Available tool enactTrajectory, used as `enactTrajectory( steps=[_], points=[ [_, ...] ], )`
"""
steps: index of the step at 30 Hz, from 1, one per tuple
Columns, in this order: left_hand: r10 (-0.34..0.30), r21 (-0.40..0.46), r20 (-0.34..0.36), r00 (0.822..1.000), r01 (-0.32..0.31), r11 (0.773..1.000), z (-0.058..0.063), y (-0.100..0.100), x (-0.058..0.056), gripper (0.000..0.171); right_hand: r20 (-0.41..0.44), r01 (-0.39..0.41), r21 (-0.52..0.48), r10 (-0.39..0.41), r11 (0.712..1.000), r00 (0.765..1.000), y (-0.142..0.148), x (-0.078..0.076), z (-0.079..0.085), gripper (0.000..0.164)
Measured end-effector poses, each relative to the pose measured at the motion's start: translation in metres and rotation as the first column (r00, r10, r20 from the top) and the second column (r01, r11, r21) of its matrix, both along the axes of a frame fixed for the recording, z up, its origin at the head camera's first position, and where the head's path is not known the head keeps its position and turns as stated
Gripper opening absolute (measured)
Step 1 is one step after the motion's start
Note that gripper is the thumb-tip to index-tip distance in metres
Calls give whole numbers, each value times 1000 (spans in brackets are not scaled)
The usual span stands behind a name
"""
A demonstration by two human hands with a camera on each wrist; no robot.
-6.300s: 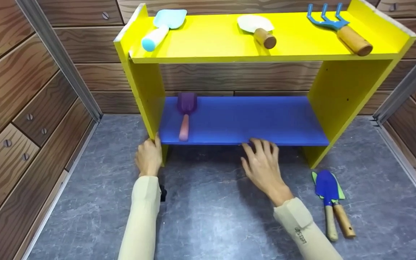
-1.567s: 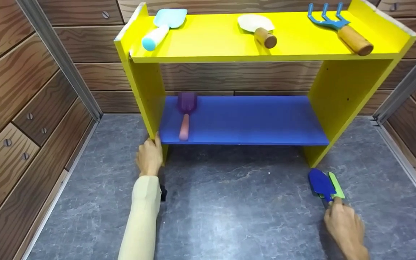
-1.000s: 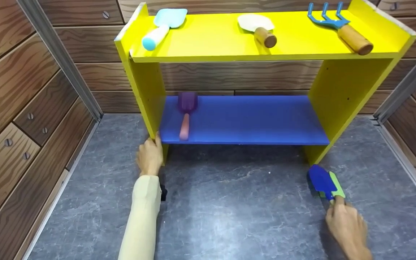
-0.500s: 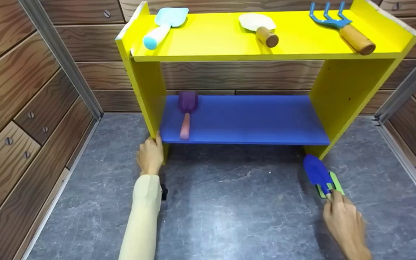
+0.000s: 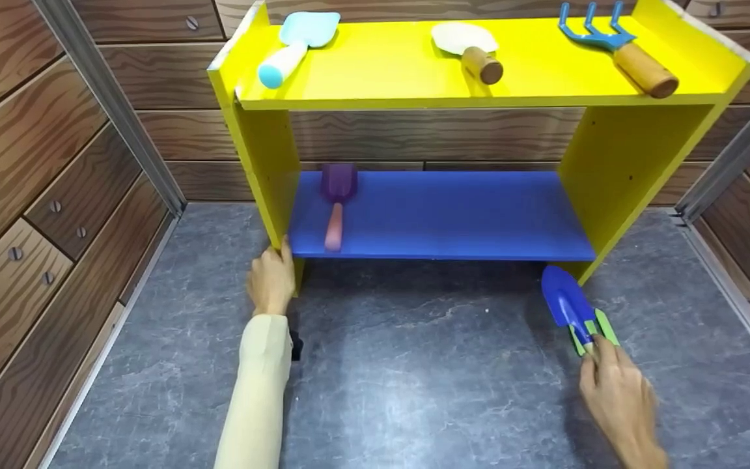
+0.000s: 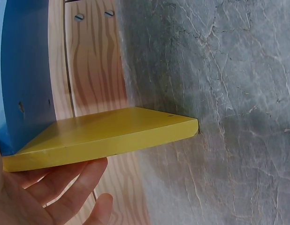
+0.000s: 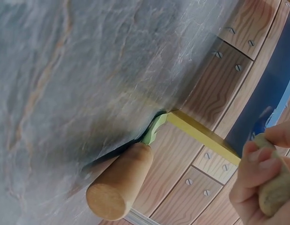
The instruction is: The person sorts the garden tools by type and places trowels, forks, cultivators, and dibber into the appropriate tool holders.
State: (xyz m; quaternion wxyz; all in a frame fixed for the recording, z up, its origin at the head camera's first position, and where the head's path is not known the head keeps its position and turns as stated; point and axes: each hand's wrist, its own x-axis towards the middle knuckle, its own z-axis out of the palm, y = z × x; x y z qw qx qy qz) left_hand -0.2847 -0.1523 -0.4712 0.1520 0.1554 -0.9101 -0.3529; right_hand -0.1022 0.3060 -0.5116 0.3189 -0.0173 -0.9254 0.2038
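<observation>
My right hand grips a blue hand trowel by its wooden handle. The trowel's blade points at the foot of the shelf's right side and overlaps a green-bladed garden tool on the floor. That tool's wooden handle shows in the right wrist view, while the hand hides it from the head. On the left, my other hand holds the yellow side panel of the shelf unit, thumb at its front edge and fingers against the outer face.
On the blue lower shelf lies a purple scoop with a pink handle. The yellow top bears a light-blue scoop, a white trowel and a blue hand rake. Wood-patterned walls enclose the grey floor.
My right hand left the lower shelf's front edge and took hold of the blue trowel, which then lifted off the green tool and moved forward and left. The left hand stays put.
</observation>
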Motion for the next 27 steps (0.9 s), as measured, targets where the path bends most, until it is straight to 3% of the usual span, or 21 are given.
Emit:
enactTrajectory(
  steps=[8, 27],
  points=[
    [0, -1, 2, 1000, 0, 1000, -1, 0, 1, 58, -74, -47, 1, 47, 999, 996, -1, -1, -2, 33],
    [-6, 1, 9, 1000, 6, 1000, 0, 0, -1, 57, -99, -81, 5, 81, 997, 992, -9, -6, 2, 32]
  ],
)
